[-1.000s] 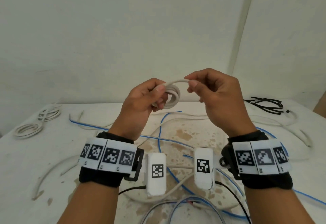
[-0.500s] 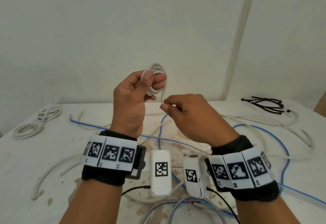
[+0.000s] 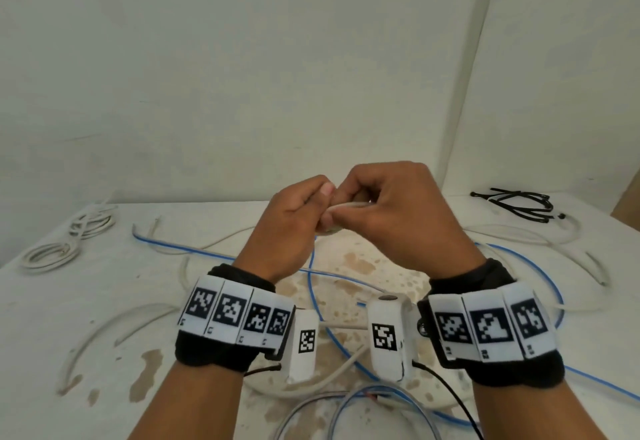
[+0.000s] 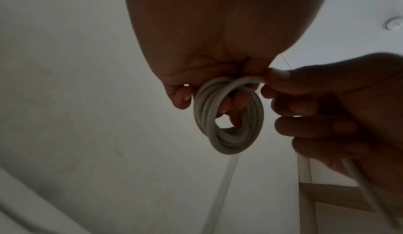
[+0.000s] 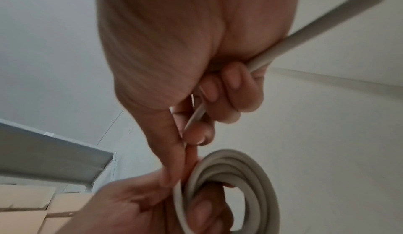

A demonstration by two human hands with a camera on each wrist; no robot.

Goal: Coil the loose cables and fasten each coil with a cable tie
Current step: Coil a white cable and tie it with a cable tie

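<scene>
The white cable coil [image 4: 227,117] was a small ring of smooth, round, rubbery turns, held in the air above the middle of the bench [image 3: 104,301], between both hands. In the left wrist view its several stacked loops showed plainly, with the left hand [image 4: 218,48] curled round its upper edge and fingertips poking through the centre. The right hand [image 4: 338,108] pinched the loose strand where it left the top of the coil; the right wrist view showed that strand running on through the curled fingers [image 5: 231,89] and out past the palm. From the head view the coil [image 3: 346,207] was almost wholly hidden behind the two fists, the left hand [image 3: 291,228] and right hand [image 3: 398,221] touching, only a pale sliver visible.

On the stained white bench lay a thin blue cable [image 3: 221,256] and limp white cables [image 3: 104,335]. Two finished white coils [image 3: 52,252] sat at the far left, and a black bundle [image 3: 519,204] at the far right, too small to make out in detail.
</scene>
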